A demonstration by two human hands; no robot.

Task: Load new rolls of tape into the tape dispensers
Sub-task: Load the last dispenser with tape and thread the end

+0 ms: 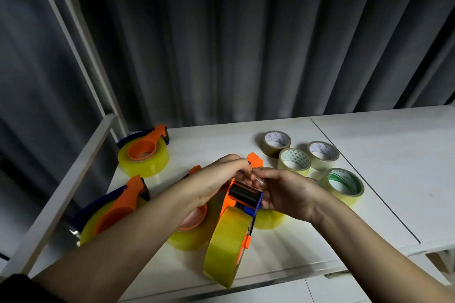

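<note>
Fingers (242, 167) pinching tape end, orange dispenser (242, 200), labels unreadable

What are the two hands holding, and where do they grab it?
Both hands hold the orange tape dispenser at its top, by the black roller. The left hand and right hand pinch the loose clear tape end there.

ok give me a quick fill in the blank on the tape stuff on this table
1. The dispenser held in both hands has an orange frame and a ____ roller.
2. The roll loaded in it is ____ in colour.
3. The spare roll with green print inside its core lies to the ____ of the hands.
4. The left hand and right hand pull the tape end over the ____.

Missing words: black; yellow; right; roller
</note>
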